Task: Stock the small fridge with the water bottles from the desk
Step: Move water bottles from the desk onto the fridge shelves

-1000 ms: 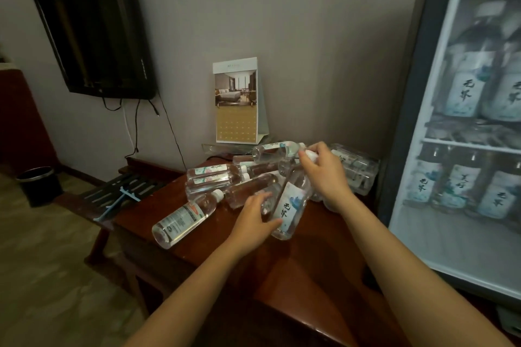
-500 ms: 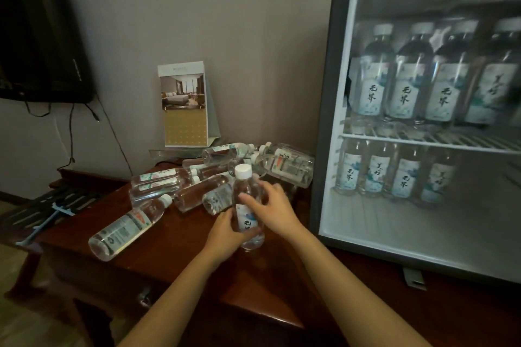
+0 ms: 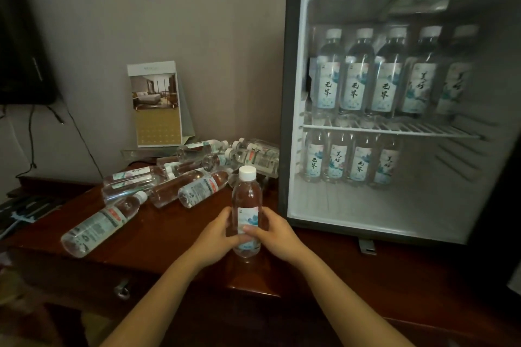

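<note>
Presently the bottle (image 3: 245, 197) is held upright over the desk (image 3: 158, 236), near the fridge (image 3: 284, 121), its labelled middle clasped by the left hand (image 3: 214, 239) and right hand (image 3: 279, 236); judged full, weighty, slick and thin-walled, so a firm mid-body hold is advised

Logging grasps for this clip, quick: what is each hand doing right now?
Left hand: closed, gripping the upright water bottle from its left side.
Right hand: closed, gripping the same bottle from its right side.
</note>
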The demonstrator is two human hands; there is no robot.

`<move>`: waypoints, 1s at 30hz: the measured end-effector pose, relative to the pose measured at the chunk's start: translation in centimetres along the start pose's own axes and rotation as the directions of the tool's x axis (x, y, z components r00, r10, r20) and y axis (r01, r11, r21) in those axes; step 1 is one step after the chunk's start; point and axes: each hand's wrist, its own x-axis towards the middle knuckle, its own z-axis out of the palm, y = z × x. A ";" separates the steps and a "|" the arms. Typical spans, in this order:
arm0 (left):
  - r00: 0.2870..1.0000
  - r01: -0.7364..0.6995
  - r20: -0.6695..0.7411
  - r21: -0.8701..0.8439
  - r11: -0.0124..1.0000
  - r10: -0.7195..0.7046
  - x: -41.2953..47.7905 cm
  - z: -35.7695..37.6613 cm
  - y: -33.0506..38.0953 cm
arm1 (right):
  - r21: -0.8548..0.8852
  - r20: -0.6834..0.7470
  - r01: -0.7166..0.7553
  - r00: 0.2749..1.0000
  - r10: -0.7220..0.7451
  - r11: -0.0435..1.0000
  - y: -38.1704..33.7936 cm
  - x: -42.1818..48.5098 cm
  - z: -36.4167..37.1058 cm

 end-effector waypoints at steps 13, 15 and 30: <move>0.974 -0.225 0.042 0.103 0.969 0.221 3.2 9.7 6.9 | 0.130 -0.240 0.085 0.969 -0.052 0.988 0.2 -6.5 -9.6; 0.970 -0.243 0.039 0.100 0.965 0.240 4.4 11.9 7.7 | 0.134 -0.295 0.101 0.954 -0.058 0.986 0.5 -7.0 -11.3; 0.940 -0.306 0.166 0.018 0.952 0.299 11.8 24.1 10.3 | 0.123 -0.571 0.029 0.819 0.046 0.992 4.2 -7.9 -21.1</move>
